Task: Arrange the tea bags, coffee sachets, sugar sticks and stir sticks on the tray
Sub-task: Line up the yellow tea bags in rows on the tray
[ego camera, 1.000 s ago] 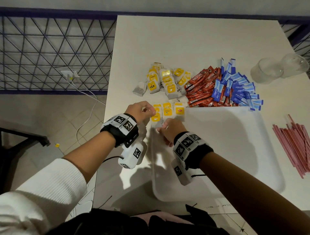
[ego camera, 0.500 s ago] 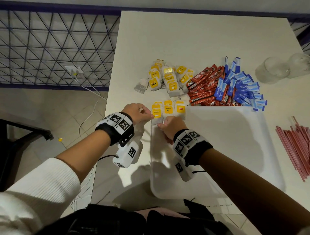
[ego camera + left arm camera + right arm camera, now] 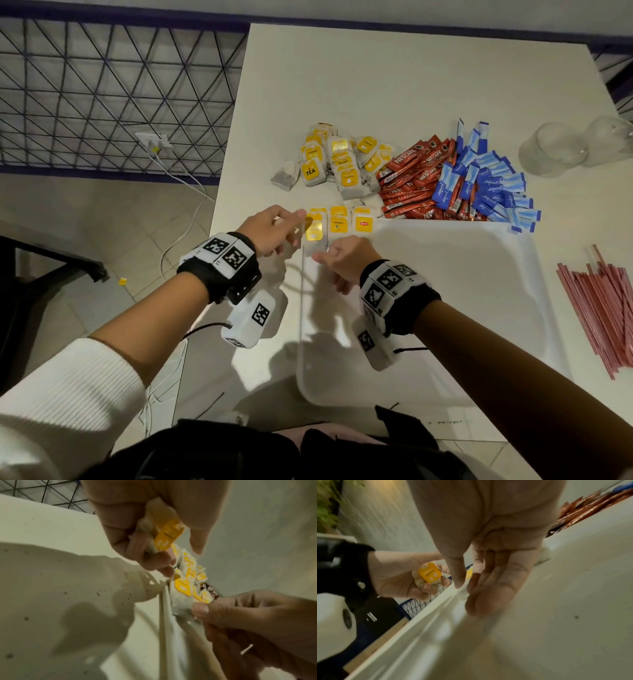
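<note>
Head view — we see three short rows of tea bags [image 3: 337,224] in the tray's [image 3: 479,308] far-left corner. Since a second ago our left hand [image 3: 270,231] has drawn off past the tray's left edge; we judge the left row just topped up.

Left wrist — fingers curl round a spare yellow-tagged bag [image 3: 164,534], papery and limp.

Right wrist — our right hand [image 3: 489,566] pinches the nearest bag's bottom edge.

We find the tray [image 3: 445,308] bare from centre to five o'clock; tea bags [image 3: 337,224] (three rows) crowd its eleven o'clock corner.
</note>
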Demonstrator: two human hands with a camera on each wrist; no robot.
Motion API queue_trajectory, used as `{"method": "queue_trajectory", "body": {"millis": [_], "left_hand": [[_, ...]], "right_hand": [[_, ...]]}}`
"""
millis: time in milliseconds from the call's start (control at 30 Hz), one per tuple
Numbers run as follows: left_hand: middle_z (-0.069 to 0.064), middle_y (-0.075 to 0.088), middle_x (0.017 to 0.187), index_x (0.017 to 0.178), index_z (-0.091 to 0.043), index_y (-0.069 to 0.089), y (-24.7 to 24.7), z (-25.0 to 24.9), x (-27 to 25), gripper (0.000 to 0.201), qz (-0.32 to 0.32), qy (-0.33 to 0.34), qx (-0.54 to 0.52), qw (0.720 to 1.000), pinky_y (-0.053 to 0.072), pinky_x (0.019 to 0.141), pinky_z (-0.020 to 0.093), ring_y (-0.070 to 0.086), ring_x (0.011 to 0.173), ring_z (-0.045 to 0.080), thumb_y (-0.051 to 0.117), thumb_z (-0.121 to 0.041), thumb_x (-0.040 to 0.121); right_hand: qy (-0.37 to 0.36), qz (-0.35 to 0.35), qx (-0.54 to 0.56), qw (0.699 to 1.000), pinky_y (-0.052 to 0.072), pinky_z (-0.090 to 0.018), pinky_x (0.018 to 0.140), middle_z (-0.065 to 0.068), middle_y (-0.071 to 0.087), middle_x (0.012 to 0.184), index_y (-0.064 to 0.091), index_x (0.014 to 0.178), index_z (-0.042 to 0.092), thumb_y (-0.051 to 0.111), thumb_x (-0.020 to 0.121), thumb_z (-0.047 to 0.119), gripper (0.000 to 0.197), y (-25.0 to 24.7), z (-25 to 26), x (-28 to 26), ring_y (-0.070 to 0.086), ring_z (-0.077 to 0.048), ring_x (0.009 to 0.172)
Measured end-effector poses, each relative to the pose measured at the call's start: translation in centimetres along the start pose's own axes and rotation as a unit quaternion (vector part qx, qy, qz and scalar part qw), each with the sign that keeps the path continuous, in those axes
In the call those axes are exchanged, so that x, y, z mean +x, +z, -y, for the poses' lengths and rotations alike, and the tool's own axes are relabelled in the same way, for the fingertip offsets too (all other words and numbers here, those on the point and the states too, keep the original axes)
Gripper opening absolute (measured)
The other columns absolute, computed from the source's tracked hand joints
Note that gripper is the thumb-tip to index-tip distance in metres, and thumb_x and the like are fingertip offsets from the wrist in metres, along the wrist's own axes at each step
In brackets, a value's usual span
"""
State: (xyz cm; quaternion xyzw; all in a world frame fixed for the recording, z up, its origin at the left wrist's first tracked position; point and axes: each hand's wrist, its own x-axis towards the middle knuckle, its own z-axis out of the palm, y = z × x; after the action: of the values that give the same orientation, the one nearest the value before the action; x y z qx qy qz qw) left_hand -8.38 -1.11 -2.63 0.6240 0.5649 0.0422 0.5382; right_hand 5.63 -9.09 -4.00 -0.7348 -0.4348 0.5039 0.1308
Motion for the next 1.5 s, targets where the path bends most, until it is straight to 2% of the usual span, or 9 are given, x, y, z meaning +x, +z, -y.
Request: {"method": "queue_trajectory", "body": {"millis": [100, 233, 333, 500, 667, 900, 1100, 1267, 1500], "left_hand": [[0.003, 0.064, 0.059, 0.100, -0.014, 0.049, -0.1, -0.9, -1.0, 0.051, 0.083, -0.045, -0.120, 0.988, 0.028, 0.035, 0.013, 0.047, 0.035, 0.015, 0.021, -0.056, 0.096], [0.008, 0.062, 0.052, 0.097, -0.015, 0.049, 0.5, -2.3, -2.4, 0.059, 0.137, -0.067, -0.215, 0.965, 0.029, 0.034, 0.012, 0.048, 0.033, 0.020, 0.011, -0.059, 0.094], [0.006, 0.063, 0.055, 0.095, -0.018, 0.051, 1.4, -3.4, -3.1, 0.059, 0.152, -0.065, -0.235, 0.958, 0.028, 0.036, 0.014, 0.048, 0.035, 0.020, 0.011, -0.062, 0.093], [-0.001, 0.066, 0.066, 0.086, -0.020, 0.054, 2.3, -4.3, -3.9, 0.046, 0.131, -0.038, -0.265, 0.954, 0.045, 0.053, 0.023, 0.061, 0.053, 0.014, 0.023, -0.051, 0.097], [-0.018, 0.066, 0.064, 0.080, -0.024, 0.064, 2.4, -2.3, -3.3, 0.015, 0.029, 0.095, -0.157, 0.983, 0.045, 0.078, 0.017, 0.058, 0.064, -0.007, 0.058, -0.014, 0.089], [-0.006, 0.064, 0.074, 0.105, -0.018, 0.065, 3.1, -2.9, -4.3, 0.020, 0.031, 0.093, -0.208, 0.973, 0.046, 0.067, 0.015, 0.054, 0.063, 0.002, 0.052, -0.011, 0.092], [-0.002, 0.064, 0.079, 0.105, -0.015, 0.062, 3.7, -2.8, -4.4, 0.024, -0.014, 0.113, -0.195, 0.974, 0.050, 0.061, 0.010, 0.058, 0.056, -0.006, 0.060, -0.001, 0.085], [-0.003, 0.065, 0.072, 0.086, -0.017, 0.063, 3.3, -2.1, -3.7, 0.024, -0.028, 0.115, -0.199, 0.973, 0.050, 0.064, 0.009, 0.058, 0.056, -0.005, 0.063, 0.006, 0.081], [-0.012, 0.064, 0.052, 0.081, -0.015, 0.063, 3.1, -1.6, -2.9, 0.024, 0.043, 0.097, -0.172, 0.979, 0.050, 0.061, 0.007, 0.059, 0.053, -0.005, 0.061, 0.008, 0.081]], "right_hand": [[-0.070, 0.000, 0.158, 0.985, 0.047, -0.025, 0.048, -0.003, 0.055, 0.061, 0.055, 0.097, 0.007, 0.061, 0.088, 0.020, 0.018, -1.2, 1.0, -1.6, 0.051, -0.014, 0.045], [-0.149, 0.024, 0.179, 0.972, 0.037, -0.016, 0.045, 0.001, 0.054, 0.051, 0.056, 0.116, 0.007, 0.060, 0.088, 0.013, 0.029, -2.2, 2.3, -2.7, 0.044, -0.012, 0.047], [-0.174, 0.014, 0.145, 0.974, 0.039, -0.024, 0.057, -0.022, 0.057, 0.064, 0.060, 0.107, 0.003, 0.061, 0.087, 0.011, 0.022, -2.4, 2.6, -3.0, 0.047, -0.022, 0.060], [-0.154, -0.037, 0.139, 0.978, 0.032, -0.011, 0.050, 0.001, 0.043, 0.057, 0.055, 0.069, 0.015, 0.063, 0.086, 0.011, 0.019, -3.3, 1.3, -2.3, 0.041, 0.000, 0.042], [-0.144, -0.039, 0.129, 0.980, 0.033, -0.011, 0.049, 0.013, 0.050, 0.048, 0.056, 0.065, 0.019, 0.060, 0.088, 0.017, 0.024, -4.6, -0.1, -2.5, 0.045, 0.006, 0.040], [-0.140, -0.043, 0.191, 0.971, 0.040, -0.014, 0.048, 0.001, 0.054, 0.070, 0.054, 0.098, 0.011, 0.056, 0.090, 0.014, 0.008, -4.7, -0.7, -2.8, 0.050, -0.001, 0.051], [-0.135, -0.028, 0.221, 0.965, 0.039, -0.015, 0.047, -0.004, 0.056, 0.065, 0.056, 0.086, 0.009, 0.061, 0.087, 0.013, 0.007, -4.7, -0.8, -2.7, 0.047, 0.001, 0.041], [-0.139, -0.012, 0.174, 0.975, 0.039, -0.020, 0.056, 0.001, 0.056, 0.071, 0.060, 0.076, 0.020, 0.066, 0.084, 0.018, 0.011, -4.5, -1.0, -2.6, 0.049, -0.007, 0.059], [-0.127, -0.025, 0.180, 0.975, 0.035, -0.010, 0.052, 0.017, 0.051, 0.041, 0.055, 0.070, 0.019, 0.069, 0.081, 0.010, 0.020, -4.1, -2.1, -2.4, 0.047, 0.005, 0.041]]}}
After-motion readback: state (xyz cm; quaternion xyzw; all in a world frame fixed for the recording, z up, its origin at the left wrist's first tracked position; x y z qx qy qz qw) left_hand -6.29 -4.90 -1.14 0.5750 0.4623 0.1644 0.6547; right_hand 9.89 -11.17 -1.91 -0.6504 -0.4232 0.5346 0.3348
